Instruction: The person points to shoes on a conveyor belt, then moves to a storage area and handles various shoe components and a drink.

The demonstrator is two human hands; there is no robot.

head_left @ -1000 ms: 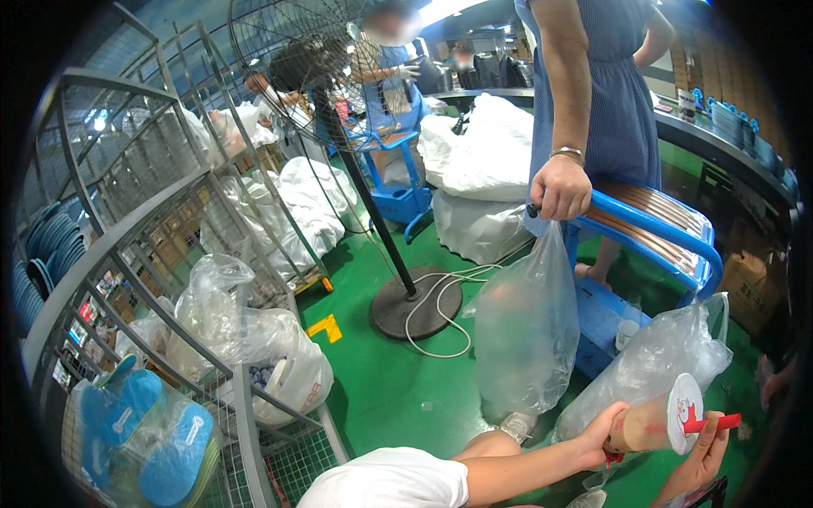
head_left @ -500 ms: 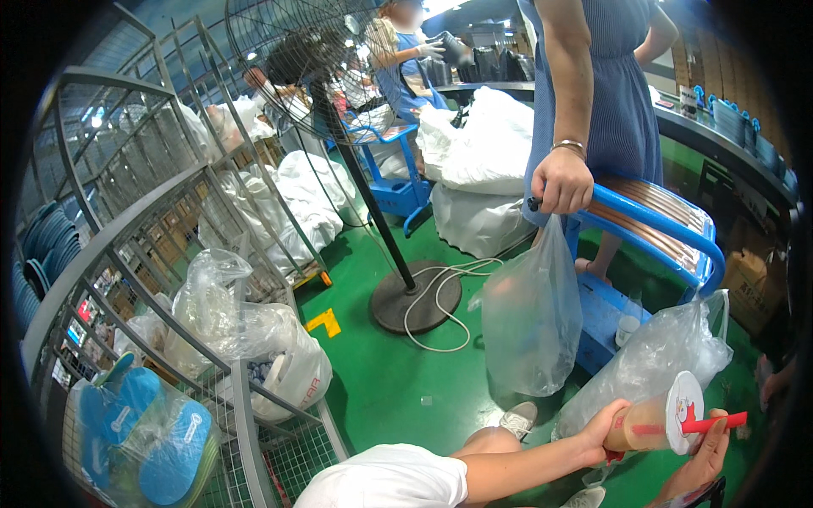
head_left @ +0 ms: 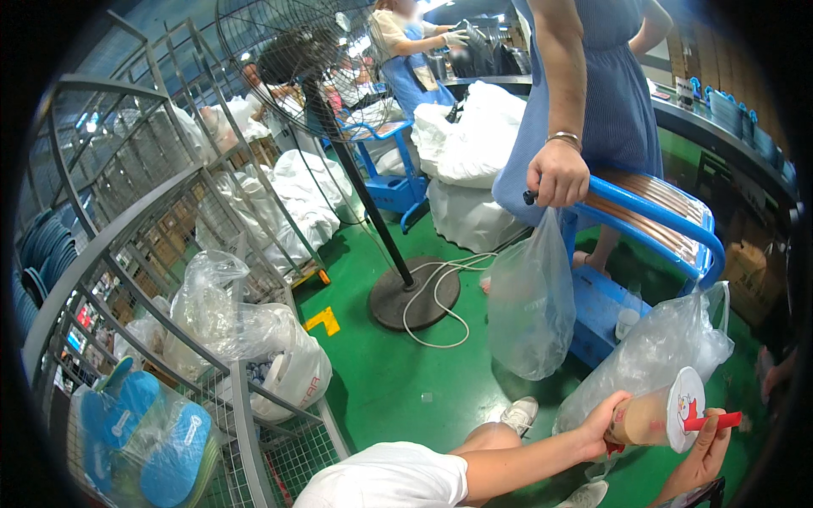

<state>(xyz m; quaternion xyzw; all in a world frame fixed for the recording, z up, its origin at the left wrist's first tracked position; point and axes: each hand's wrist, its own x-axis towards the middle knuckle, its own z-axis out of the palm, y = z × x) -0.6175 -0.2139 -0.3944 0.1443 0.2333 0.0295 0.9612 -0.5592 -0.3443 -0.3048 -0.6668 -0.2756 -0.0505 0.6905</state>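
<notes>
My left hand (head_left: 603,421) is wrapped round the base of a plastic drink cup (head_left: 642,421) at the lower right. The cup is tilted on its side and holds a light brown drink. Its round white lid (head_left: 685,408) carries a small printed figure. A thick red straw (head_left: 716,420) sticks out through the lid. My right hand (head_left: 705,457) has its fingers closed on the straw near the lid. Just behind the cup lies a clear plastic bag (head_left: 627,372), and a small clear cup (head_left: 627,320) stands on the blue base beyond it.
A person in a blue dress grips a blue seat frame (head_left: 652,220), with another plastic bag (head_left: 533,305) hanging below. A pedestal fan (head_left: 413,296) with a loose cable stands mid-floor. At left is a metal cage rack (head_left: 241,423) with bagged blue soles (head_left: 174,453); white sacks (head_left: 470,140) are piled behind.
The cup and both my hands have shifted very slightly left. The standing person's hanging bag has swung and narrowed. A far worker in an apron has moved upright toward the dark items.
</notes>
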